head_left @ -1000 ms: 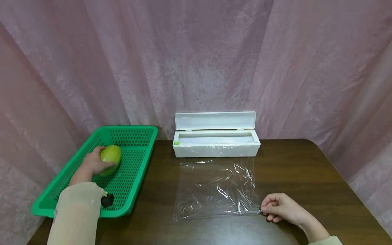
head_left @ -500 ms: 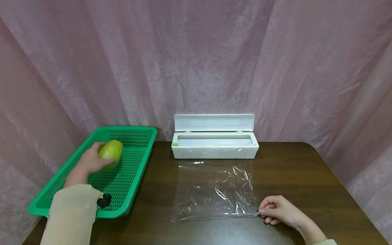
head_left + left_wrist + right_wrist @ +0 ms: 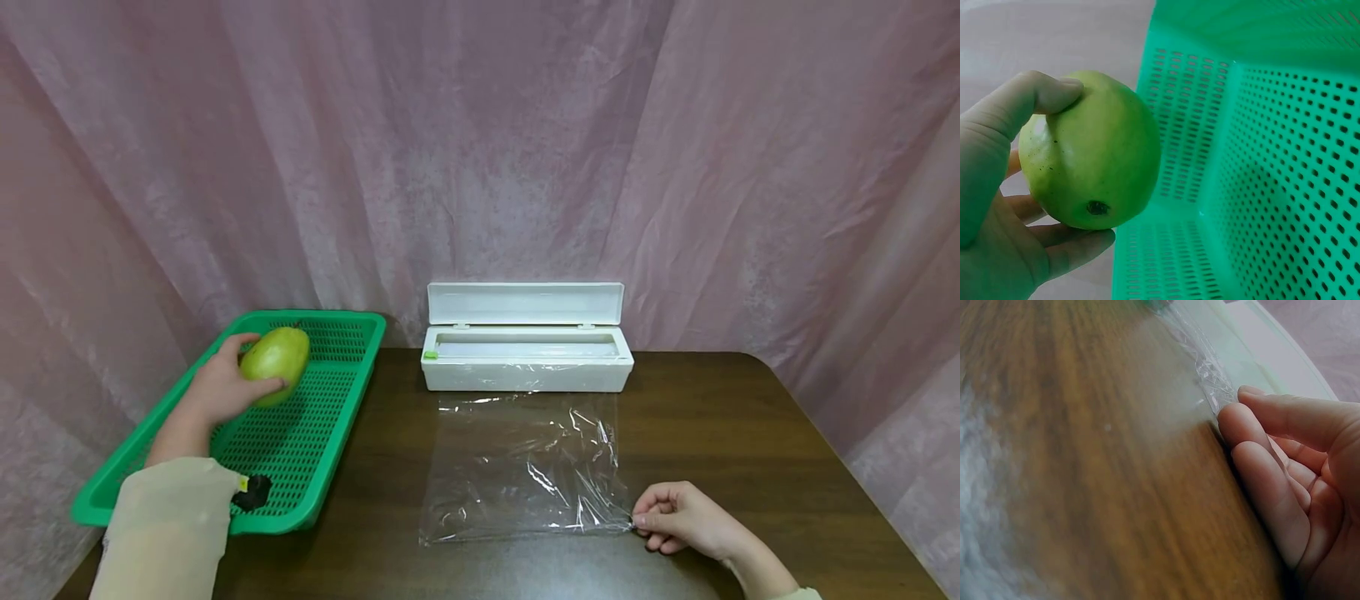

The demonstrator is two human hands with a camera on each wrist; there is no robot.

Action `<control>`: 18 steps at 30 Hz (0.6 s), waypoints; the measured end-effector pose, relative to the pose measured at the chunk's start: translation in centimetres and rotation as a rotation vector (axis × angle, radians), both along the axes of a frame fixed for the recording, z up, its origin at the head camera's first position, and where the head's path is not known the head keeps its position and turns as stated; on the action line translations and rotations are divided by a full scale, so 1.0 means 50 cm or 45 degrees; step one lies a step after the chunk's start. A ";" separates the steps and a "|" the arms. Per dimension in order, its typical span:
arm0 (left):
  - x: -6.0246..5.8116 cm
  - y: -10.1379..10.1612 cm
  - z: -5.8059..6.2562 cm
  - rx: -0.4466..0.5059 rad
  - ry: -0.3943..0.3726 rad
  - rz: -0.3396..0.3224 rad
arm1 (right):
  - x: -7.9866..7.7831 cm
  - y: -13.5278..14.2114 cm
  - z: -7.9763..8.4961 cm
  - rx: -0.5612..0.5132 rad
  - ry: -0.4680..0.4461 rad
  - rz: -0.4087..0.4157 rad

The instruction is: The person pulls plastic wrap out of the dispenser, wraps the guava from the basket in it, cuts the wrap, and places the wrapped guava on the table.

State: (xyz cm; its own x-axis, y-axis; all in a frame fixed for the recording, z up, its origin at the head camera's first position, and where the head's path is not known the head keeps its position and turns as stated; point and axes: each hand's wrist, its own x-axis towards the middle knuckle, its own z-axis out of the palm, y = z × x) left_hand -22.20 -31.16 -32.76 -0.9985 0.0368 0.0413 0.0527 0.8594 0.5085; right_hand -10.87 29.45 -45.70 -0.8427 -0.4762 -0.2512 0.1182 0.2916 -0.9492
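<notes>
My left hand [image 3: 225, 379] grips a green pear [image 3: 279, 360] above the green basket [image 3: 352, 400], thumb on one side and fingers on the other. The left wrist view shows the pear's dark blossom end [image 3: 1097, 207] facing the camera. Low on the right, my right hand [image 3: 690, 518] pinches the near right corner of a clear sheet of plastic wrap [image 3: 525, 467] between thumb and index finger. Creases fan out from that pinch. The wrap runs back over the front of a white wrap dispenser [image 3: 528, 377], whose lid [image 3: 525, 303] stands up.
A small black item [image 3: 253, 493] with a yellow tag shows by the left sleeve, over the basket's near end. A green tab [image 3: 431, 355] sits at the dispenser's left end. Behind the dark wooden table [image 3: 712, 417] hangs a pink curtain [image 3: 525, 150].
My left hand has lifted the pear up from the basket floor. My right hand keeps its pinch on the wrap, nearly still.
</notes>
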 end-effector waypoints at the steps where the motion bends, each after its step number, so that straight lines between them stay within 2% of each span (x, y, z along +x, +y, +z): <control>1: 0.003 0.004 0.004 0.005 0.007 0.003 | 0.000 0.000 0.000 -0.001 -0.002 0.001; 13: 0.032 0.042 0.039 0.059 0.082 -0.001 | -0.006 -0.001 0.002 0.004 0.004 0.000; 18: 0.042 0.055 0.050 0.057 0.086 -0.017 | -0.004 0.001 0.000 -0.001 -0.016 0.006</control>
